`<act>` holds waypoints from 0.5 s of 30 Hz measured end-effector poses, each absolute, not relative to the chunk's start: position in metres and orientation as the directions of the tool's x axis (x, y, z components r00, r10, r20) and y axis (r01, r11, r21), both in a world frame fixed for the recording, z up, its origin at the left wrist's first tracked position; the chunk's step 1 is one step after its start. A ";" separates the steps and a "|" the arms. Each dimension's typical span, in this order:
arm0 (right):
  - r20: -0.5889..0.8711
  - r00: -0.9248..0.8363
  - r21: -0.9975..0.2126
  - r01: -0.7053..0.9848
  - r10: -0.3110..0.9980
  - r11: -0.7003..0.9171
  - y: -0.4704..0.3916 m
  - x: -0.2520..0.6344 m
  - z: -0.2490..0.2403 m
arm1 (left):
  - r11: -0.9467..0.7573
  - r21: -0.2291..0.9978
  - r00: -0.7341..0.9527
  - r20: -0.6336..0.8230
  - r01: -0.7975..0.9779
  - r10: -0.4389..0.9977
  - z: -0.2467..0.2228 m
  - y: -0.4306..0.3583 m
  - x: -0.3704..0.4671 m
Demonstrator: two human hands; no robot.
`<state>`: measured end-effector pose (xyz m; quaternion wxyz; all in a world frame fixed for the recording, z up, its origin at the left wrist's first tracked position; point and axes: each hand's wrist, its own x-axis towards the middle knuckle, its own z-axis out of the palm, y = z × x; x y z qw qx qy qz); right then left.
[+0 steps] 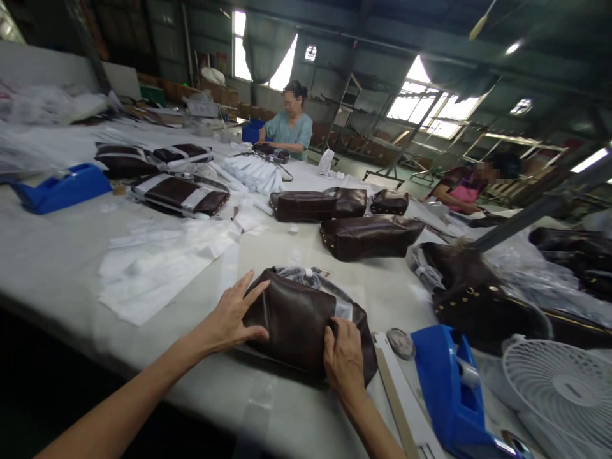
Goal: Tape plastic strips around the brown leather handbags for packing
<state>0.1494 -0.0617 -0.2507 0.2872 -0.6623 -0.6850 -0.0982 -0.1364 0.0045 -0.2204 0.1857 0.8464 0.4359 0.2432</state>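
A dark brown leather handbag [296,322] lies on its side on the pale table in front of me. Its handle, wrapped in clear plastic [308,276], shows along the far edge. My left hand [229,317] rests at the bag's left end, with fingers and thumb spread apart. Near the right end, a whitish strip [343,309] crosses the leather. My right hand [346,357] has its fingers bent and pressed together at the strip's near end. The bag's underside is hidden.
Blue tape dispensers stand at right [444,389] and far left [67,188]. A white fan [564,382] is at the right edge. More brown bags [370,237] and white paper sheets [162,268] lie beyond. Two people work across the table, one in a light blue top [294,131].
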 end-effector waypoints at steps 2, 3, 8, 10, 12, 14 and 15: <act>0.520 0.057 -0.255 0.963 0.852 0.091 -0.061 0.149 -0.250 | -0.565 0.582 0.608 0.146 0.585 0.780 -0.234 0.003 -0.151; 0.517 0.063 -0.261 0.961 0.854 0.087 -0.061 0.149 -0.249 | -0.560 0.613 0.639 0.113 0.557 0.761 -0.241 0.001 -0.156; 0.471 0.097 -0.202 0.979 0.877 0.000 -0.061 0.162 -0.233 | -0.481 0.737 0.595 0.134 0.475 0.793 -0.271 0.004 -0.162; 0.446 0.235 -0.181 0.969 0.864 -0.170 -0.063 0.173 -0.227 | -0.512 0.747 0.601 0.190 0.425 0.776 -0.277 0.008 -0.160; 0.358 0.369 -0.269 0.921 0.858 -0.284 -0.066 0.184 -0.226 | -0.549 0.741 0.606 0.245 0.386 0.757 -0.279 0.011 -0.160; 0.248 0.413 -0.402 0.867 0.876 -0.295 -0.072 0.192 -0.229 | -0.584 0.721 0.603 0.290 0.373 0.743 -0.279 0.011 -0.159; 0.216 0.423 -0.456 0.841 0.880 -0.292 -0.075 0.195 -0.231 | -0.600 0.708 0.604 0.307 0.372 0.736 -0.279 0.010 -0.159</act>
